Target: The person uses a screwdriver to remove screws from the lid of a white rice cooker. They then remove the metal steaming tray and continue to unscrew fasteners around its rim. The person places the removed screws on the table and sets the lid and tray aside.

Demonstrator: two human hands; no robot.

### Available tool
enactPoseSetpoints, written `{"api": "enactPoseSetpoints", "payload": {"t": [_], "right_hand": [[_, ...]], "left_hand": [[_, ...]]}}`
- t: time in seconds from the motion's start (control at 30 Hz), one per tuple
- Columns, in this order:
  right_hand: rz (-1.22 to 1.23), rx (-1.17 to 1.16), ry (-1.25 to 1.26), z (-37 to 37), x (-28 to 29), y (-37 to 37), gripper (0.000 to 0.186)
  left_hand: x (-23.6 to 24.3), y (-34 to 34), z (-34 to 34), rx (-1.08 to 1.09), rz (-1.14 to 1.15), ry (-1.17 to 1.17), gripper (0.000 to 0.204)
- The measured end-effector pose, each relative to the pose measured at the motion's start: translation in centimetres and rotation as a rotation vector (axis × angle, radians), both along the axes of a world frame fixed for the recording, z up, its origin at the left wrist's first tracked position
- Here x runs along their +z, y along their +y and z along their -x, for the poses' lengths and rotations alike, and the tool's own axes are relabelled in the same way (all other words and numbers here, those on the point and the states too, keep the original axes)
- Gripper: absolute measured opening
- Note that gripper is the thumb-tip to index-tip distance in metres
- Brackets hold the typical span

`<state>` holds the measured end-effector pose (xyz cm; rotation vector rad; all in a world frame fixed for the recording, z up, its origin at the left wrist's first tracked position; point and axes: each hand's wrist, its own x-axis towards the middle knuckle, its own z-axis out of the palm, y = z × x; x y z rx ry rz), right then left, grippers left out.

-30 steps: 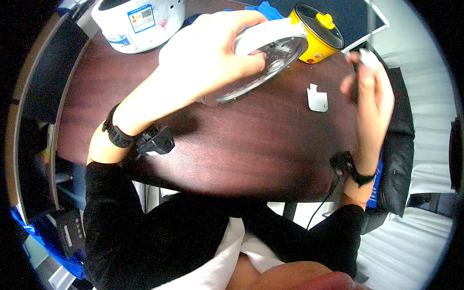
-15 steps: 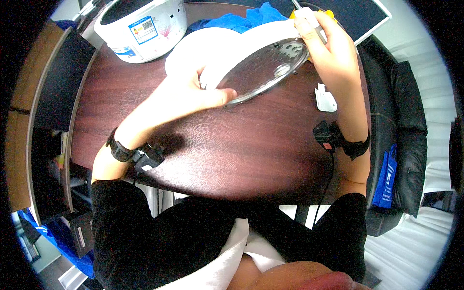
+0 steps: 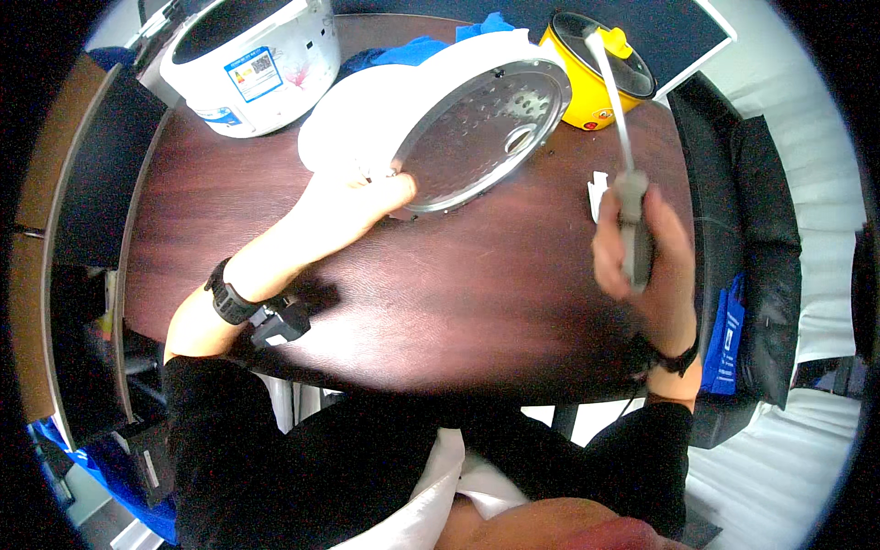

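Note:
My left hand point(image 3: 353, 206) grips the lower-left edge of a white appliance lid point(image 3: 348, 115), tilted up to show its round metal inner plate point(image 3: 463, 133), which has holes and dark specks. On the right, my right hand point(image 3: 665, 257), slightly blurred, is closed around the grey handle of a screwdriver point(image 3: 634, 229); its long shaft points up over the yellow pot point(image 3: 577, 105) behind it. A small white plastic piece point(image 3: 599, 188) lies just beyond that hand, partly hidden. Both wrists wear dark straps and black devices.
The wooden tabletop point(image 3: 440, 284) holds a white cooker body point(image 3: 257, 87) at back left and blue cloth point(image 3: 394, 50) behind the lid. A dark-framed board point(image 3: 687, 37) is at back right, a black padded seat point(image 3: 761, 247) with a blue bag point(image 3: 726, 335) at right, shelving point(image 3: 78, 220) at left.
My right hand has moved down and toward me from the lid's upper-right edge, bringing the screwdriver into clear view. The lid, still in my left hand, has shifted slightly down and left since half a second ago.

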<state>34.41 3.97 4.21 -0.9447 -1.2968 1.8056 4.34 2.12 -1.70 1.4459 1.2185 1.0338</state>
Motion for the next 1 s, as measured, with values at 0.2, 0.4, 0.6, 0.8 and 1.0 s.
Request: {"api": "enactPoseSetpoints", "payload": {"t": [0.2, 0.4, 0.6, 0.8, 1.0], "right_hand": [[0.195, 0.299, 0.094, 0.2, -0.7, -1.4, 0.044], [0.217, 0.349, 0.096, 0.6, -0.6, -1.2, 0.045], [0.190, 0.325, 0.081, 0.7, -1.0, -1.2, 0.045], [0.156, 0.312, 0.053, 0.6, -1.2, -1.4, 0.044], [0.144, 0.266, -0.025, 0.4, 0.1, -1.4, 0.043]], "left_hand": [[0.3, -0.1, 0.0, 0.034, 0.006, 0.052, 0.058], [0.3, -0.1, 0.1, 0.012, 0.062, 0.069, 0.054], [-0.2, -0.2, -0.4, 0.025, -0.086, 0.022, 0.016], [0.5, -0.6, -1.3, 0.004, -0.128, 0.028, 0.012], [0.9, -0.9, -1.1, -0.101, -0.003, 0.019, 0.025]]}}
